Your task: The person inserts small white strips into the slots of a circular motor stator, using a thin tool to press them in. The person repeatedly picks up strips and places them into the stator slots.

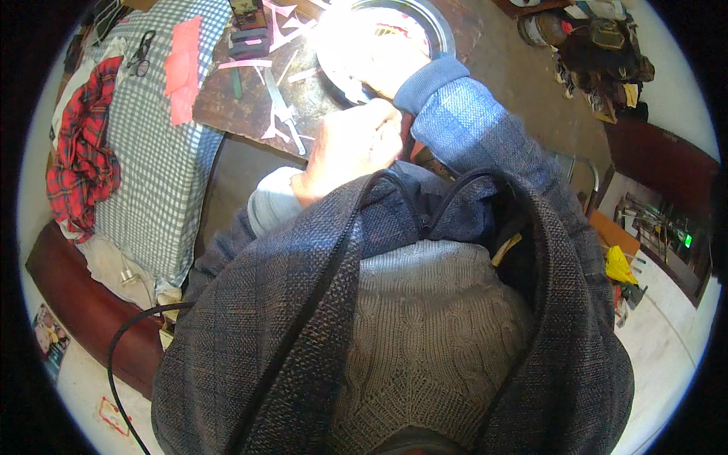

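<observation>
My left hand (355, 144) is closed at the near edge of a round, dark-rimmed basin (442, 30) on the dark wooden table. Its fingers are curled, and what they hold, if anything, is hidden. Over the basin reaches my right hand (383, 70), its fingers washed out by a strong bright light, so their pose is lost. Something pale with red and yellow markings (396, 27) lies in the basin, mostly lost in the glare. Left of the hands, a long grey pointed tool (282, 110) and thin pink-and-white scraps (279, 34) are scattered on the table.
A dark device on a stand (249, 38) and a green strip (236, 83) are on the table. At left, a checked cloth (163, 163) carries red sheets (182, 72), eyeglasses (142, 54) and a red plaid garment (83, 152). Various clutter (607, 53) lies at far right.
</observation>
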Available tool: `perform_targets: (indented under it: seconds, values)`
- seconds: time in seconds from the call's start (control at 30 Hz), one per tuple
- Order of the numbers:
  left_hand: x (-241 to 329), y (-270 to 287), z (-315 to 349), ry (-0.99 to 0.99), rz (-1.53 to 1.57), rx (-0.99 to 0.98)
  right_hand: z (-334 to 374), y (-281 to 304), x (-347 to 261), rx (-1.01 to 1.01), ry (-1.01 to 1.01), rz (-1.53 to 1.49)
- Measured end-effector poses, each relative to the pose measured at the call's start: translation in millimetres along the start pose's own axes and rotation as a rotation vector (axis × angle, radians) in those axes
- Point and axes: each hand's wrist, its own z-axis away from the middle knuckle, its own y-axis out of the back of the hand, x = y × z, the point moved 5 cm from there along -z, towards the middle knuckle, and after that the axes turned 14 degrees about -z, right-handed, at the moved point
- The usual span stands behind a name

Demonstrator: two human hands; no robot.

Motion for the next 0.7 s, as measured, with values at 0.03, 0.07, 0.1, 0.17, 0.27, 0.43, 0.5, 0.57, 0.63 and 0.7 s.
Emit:
perform_targets:
  seconds: [0.03,0.07,0.1,0.17,0.27,0.43,0.5,0.57,0.63,0.7]
  values:
    - [1.1,-0.1,3.3,-0.027,0.019,-0.043,2.8,12.7,-9.1,0.030,0.019,0.013]
    - [0.2,0.7,7.1,-0.046,0.006,-0.096,6.2,27.0,-19.0,0.043,0.032,0.009]
    - [-2.4,9.7,7.6,-0.069,0.007,0.052,8.9,38.1,-25.7,-0.028,-0.007,-0.085]
    - [-13.5,29.5,10.0,-0.114,0.002,0.343,13.9,63.2,-39.4,-0.077,-0.053,-0.248]
    - [-43.8,31.2,-17.9,-0.240,-0.120,0.634,19.3,81.0,-47.6,-0.076,-0.157,-0.536]
    - [-80.6,-1.6,-59.0,-0.463,0.016,0.564,14.0,72.0,-35.0,0.070,0.051,-0.302]
    - [-82.5,-5.4,-61.6,-0.419,0.051,0.674,7.1,65.4,-19.6,0.106,0.075,-0.227]
    - [-80.2,-5.7,-61.9,-0.304,0.036,0.696,-3.6,59.5,-1.8,0.110,0.046,-0.242]
    - [-76.7,0.9,-62.8,-0.232,0.072,0.687,-17.7,54.2,12.8,0.113,0.029,-0.244]
    - [-76.7,8.2,-66.0,-0.150,0.240,0.602,-28.9,46.0,22.1,0.111,0.012,-0.246]
